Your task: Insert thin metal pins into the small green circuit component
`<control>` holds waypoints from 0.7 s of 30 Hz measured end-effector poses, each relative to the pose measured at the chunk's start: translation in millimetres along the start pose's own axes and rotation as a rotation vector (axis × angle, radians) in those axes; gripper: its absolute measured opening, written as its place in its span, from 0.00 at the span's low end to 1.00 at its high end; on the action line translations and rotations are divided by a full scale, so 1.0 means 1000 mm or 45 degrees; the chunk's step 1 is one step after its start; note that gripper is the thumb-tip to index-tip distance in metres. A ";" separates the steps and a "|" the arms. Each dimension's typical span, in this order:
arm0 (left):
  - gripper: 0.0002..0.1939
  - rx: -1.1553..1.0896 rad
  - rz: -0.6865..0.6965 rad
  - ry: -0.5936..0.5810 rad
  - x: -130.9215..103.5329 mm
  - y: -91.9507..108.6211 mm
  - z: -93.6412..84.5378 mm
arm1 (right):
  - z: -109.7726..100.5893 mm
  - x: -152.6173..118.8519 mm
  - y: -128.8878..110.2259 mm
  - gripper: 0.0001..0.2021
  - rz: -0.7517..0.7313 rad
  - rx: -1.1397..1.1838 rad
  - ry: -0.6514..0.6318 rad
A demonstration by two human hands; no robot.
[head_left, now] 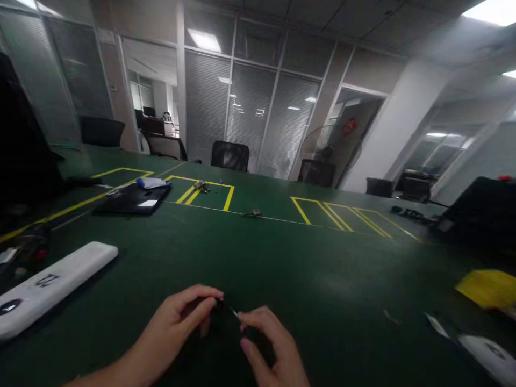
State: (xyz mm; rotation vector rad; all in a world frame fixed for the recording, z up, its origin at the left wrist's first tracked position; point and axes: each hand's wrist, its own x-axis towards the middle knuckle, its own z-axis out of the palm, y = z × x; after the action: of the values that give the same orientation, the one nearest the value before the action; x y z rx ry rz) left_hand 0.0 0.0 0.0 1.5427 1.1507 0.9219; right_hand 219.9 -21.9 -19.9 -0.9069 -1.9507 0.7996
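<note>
My left hand (179, 317) hovers low over the green table (282, 263), thumb and fingers pinched on a small dark piece (219, 305) that is mostly hidden by the fingertips. Just to its right, my right hand (274, 344) is closed around a thin object with a light metallic tip (234, 312). That tip points toward the dark piece, with a narrow gap between them. Blur and the fingers hide the rest of the thin object, so its kind does not show.
A long white device marked 22 (72, 274) lies at left. Behind it are a black flat panel (131, 201) and a blue-white packet (153, 183). Small metal parts (201, 186) and a small dark part (253, 213) sit farther back. Something yellow (487, 288) is at right.
</note>
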 end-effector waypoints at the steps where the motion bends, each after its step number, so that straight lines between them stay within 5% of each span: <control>1: 0.14 -0.022 0.013 -0.003 0.000 0.000 0.000 | 0.000 0.000 -0.001 0.16 -0.001 -0.006 0.006; 21: 0.08 -0.024 0.111 -0.062 -0.007 0.006 0.003 | -0.004 0.004 -0.007 0.22 -0.034 0.132 -0.105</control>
State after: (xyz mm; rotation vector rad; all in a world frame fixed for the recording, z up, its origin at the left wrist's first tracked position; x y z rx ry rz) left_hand 2.1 -7.8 5.2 1.6021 1.0449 0.9454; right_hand 219.5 -21.7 -11.0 -0.7961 -1.9682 0.9270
